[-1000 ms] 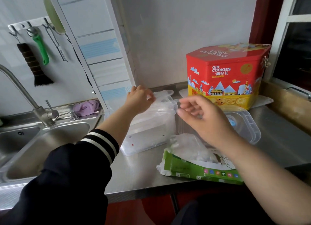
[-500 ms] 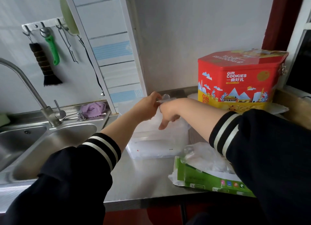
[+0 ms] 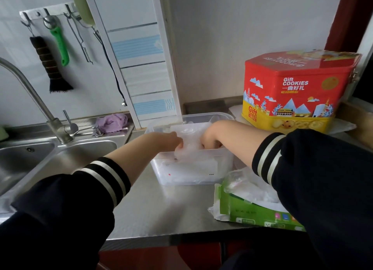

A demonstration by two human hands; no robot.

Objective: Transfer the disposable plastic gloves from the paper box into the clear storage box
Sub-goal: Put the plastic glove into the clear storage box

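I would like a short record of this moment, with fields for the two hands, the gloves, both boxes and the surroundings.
left hand: inside clear plastic storage box, on the thin plastic gloves; grip unclear
right hand: in the same box, fingers hidden
green paper box: on steel counter, right of the clear box, gloves still spilling out
behind: red cookie tin
left: steel sink

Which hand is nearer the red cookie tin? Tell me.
Right. The right hand is in the clear storage box on the side toward the cookie tin; the left hand is at the box's far side.
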